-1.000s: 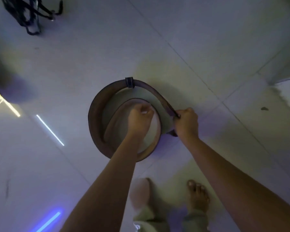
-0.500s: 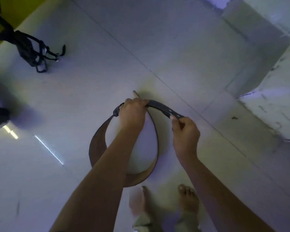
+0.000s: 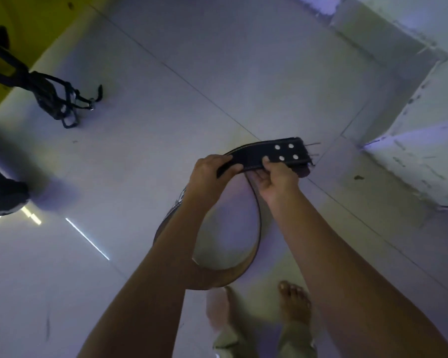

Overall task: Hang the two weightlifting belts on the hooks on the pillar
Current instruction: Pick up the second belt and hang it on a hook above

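Note:
A dark leather weightlifting belt (image 3: 254, 250) hangs in a loop in front of me, above the tiled floor. Its riveted buckle end (image 3: 286, 153) points right, with metal prongs sticking out. My left hand (image 3: 208, 174) grips the strap just left of the rivets. My right hand (image 3: 277, 177) holds the buckle end from below, thumb on top. The white pillar base (image 3: 424, 151) stands at the right; no hooks are in view. A dark bundle of straps (image 3: 60, 99) hangs at the upper left; whether it is a belt I cannot tell.
My bare feet (image 3: 292, 303) stand on the pale tiled floor (image 3: 217, 73). A yellow wall (image 3: 37, 29) rises at the upper left. A dark blurred object (image 3: 3, 192) sits at the left edge beside bright light reflections.
Both hands have lifted the belt off the floor and shifted toward the right. My view has swung up, bringing the pillar base and yellow wall into sight.

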